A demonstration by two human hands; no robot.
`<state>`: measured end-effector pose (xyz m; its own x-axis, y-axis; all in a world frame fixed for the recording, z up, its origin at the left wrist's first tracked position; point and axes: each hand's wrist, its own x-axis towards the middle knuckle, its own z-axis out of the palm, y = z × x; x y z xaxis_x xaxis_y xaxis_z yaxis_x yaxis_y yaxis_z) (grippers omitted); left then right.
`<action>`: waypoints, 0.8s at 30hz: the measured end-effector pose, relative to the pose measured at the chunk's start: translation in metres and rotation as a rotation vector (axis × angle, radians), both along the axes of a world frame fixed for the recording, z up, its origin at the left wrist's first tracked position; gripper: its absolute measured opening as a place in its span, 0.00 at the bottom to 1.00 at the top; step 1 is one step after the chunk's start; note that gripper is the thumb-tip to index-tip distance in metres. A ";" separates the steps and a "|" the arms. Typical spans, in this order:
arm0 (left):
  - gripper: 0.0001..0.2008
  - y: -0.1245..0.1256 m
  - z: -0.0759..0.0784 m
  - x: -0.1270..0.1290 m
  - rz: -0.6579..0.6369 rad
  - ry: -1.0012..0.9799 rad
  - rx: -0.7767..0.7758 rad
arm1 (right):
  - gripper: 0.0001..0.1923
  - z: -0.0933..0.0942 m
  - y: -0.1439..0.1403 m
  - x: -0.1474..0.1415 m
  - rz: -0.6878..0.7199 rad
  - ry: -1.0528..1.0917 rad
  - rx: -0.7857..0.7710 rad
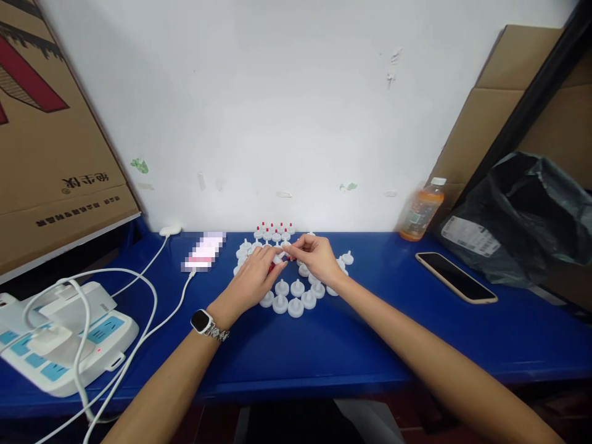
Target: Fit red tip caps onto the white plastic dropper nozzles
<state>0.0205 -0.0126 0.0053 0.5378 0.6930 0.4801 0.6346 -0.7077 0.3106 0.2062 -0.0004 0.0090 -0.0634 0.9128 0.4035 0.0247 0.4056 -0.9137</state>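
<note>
Above the middle of a blue table [324, 351], my two hands meet over a cluster of white nozzle caps [296, 306]. My left hand [253, 272], with a watch on its wrist, has its fingers closed around one white nozzle cap [279, 258]. My right hand [318, 256] pinches thumb and forefinger together at the spout end of that cap; the fingers hide whatever small piece is between them. Small red pieces [271, 267] show partly under my hands. Against the wall stand several nozzle caps with red tips [276, 235]. The nearer caps have bare white spouts.
At the left are a white power strip [99, 327] with looping cables, a charging phone with a blurred screen [203, 251] and a large cardboard box [55, 154]. To the right lie a phone [456, 277], an orange drink bottle [422, 209] and a dark plastic bag [518, 216].
</note>
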 end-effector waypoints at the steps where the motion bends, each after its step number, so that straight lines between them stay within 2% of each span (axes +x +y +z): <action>1: 0.18 -0.001 0.001 0.001 -0.011 0.001 0.004 | 0.20 0.001 -0.001 0.000 0.015 0.003 -0.004; 10: 0.23 -0.007 0.000 0.007 -0.049 -0.060 0.038 | 0.24 0.008 -0.006 -0.004 -0.018 0.138 -0.012; 16: 0.25 -0.006 -0.005 0.006 -0.053 -0.049 0.035 | 0.22 0.006 -0.008 -0.006 0.017 0.179 -0.046; 21: 0.25 -0.008 -0.003 0.007 -0.069 -0.090 0.014 | 0.20 0.004 -0.007 -0.005 0.113 0.273 -0.099; 24: 0.25 -0.009 -0.002 0.006 -0.072 -0.092 0.006 | 0.20 0.003 -0.009 -0.007 0.114 0.246 -0.101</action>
<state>0.0269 -0.0213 0.0036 0.5393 0.6515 0.5336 0.5512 -0.7521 0.3612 0.1997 -0.0090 0.0117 -0.0791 0.9419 0.3264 -0.2434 0.2993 -0.9226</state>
